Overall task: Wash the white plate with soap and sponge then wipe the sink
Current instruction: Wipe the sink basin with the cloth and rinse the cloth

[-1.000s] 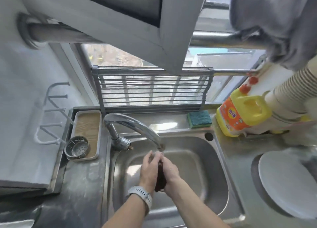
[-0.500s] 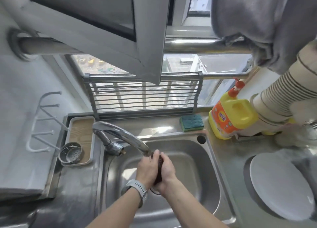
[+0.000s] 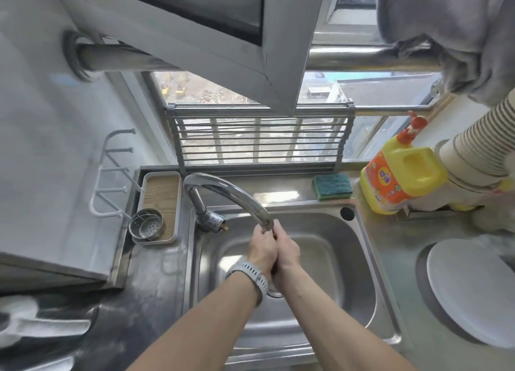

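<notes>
Both of my hands are pressed together over the steel sink (image 3: 359,262), right under the faucet (image 3: 223,188) spout. My left hand (image 3: 262,248), with a white watch on its wrist, lies against my right hand (image 3: 288,250). A thin dark sliver shows between the palms, and I cannot tell whether it is a held thing or shadow. The white plate (image 3: 473,292) lies on the counter to the right, apart from both hands. A green and yellow sponge (image 3: 331,186) sits on the ledge behind the sink. Beside it stands the yellow soap bottle (image 3: 390,181).
An open window frame (image 3: 278,72) hangs over the sink at head height. A grey rack (image 3: 259,142) leans at the window. Left of the faucet, a wooden tray (image 3: 161,192) holds a steel strainer cup (image 3: 146,222). Stacked paper cups (image 3: 473,150) lean at the right.
My joined hands have risen closer to the spout's end and closed tighter together, so less of the dark gap shows. The view has shifted a little.
</notes>
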